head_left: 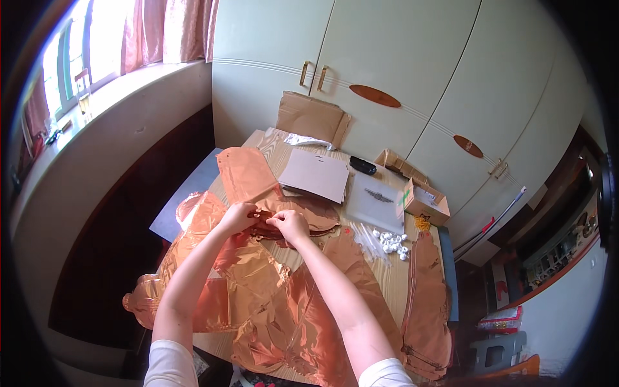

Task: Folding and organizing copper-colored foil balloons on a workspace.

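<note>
My left hand [238, 217] and my right hand [290, 226] meet over the middle of the table, fingers closed in a pinch on the crumpled edge of a rose-gold foil balloon [263, 227]. What exactly lies between the fingertips is too small to make out. Flat under and beyond my hands are more foil sheets, among them a smooth copper-coloured foil piece [245, 174] behind my left hand. Large, wrinkled, flat foil balloons [271, 342] spread below my forearms, over the near part of the table. Another shiny foil piece [200, 216] lies left of my left wrist.
Beyond my hands lie a stack of pale cards [316, 174], a clear bag [374, 203] with small dark pieces, and a black object [363, 166]. Clear tubes [373, 244], white pieces [392, 243], an open cardboard box [425, 201] and a folded foil stack [427, 309] sit rightward.
</note>
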Demonstrator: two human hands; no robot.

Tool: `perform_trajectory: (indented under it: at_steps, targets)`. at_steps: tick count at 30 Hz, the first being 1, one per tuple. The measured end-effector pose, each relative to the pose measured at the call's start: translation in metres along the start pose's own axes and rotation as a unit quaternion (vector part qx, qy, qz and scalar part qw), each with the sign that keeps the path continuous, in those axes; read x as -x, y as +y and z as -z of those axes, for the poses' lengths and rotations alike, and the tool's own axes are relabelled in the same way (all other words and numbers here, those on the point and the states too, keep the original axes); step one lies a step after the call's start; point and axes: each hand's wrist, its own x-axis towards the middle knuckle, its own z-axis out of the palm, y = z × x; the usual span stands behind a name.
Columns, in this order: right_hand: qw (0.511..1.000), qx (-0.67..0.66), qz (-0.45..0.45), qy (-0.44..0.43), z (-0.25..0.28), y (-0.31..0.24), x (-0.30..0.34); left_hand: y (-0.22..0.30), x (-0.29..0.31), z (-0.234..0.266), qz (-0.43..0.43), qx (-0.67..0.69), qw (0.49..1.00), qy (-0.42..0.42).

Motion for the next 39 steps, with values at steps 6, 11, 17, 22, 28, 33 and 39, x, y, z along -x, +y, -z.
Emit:
perform_trajectory:
  at_steps: [6, 11, 17, 22, 28, 33, 39]
  targets:
    - [0.812, 0.318, 0.462, 0.163, -0.013, 0.008, 0.027, -0.008, -0.009, -0.008, -0.032, -0.011, 0.994, 0.106]
    - [0.947, 0.252, 0.182, -0.078, -0.025, 0.017, 0.027, 0.02, -0.025, 0.021, -0.105, -0.074, 0.959, 0.252]
    - [0.942, 0.297, 0.06, -0.143, -0.005, 0.014, 0.033, 0.04, -0.04, 0.075, -0.09, -0.026, 0.937, 0.336]
    - [0.936, 0.313, 0.05, -0.152, -0.003, 0.007, 0.036, 0.051, -0.05, 0.129, -0.101, 0.203, 0.847, 0.481]
    - [0.94, 0.307, 0.038, -0.142, -0.001, 0.019, 0.035, 0.043, -0.061, 0.215, -0.154, 0.116, 0.774, 0.603]
    - [0.935, 0.323, 0.053, -0.134, -0.002, 0.008, 0.037, -0.08, -0.061, 0.326, -0.246, 0.402, 0.745, 0.472]
    - [0.94, 0.304, 0.06, -0.141, -0.008, 0.008, 0.033, -0.125, 0.025, 0.455, -0.401, 0.477, 0.765, 0.16]
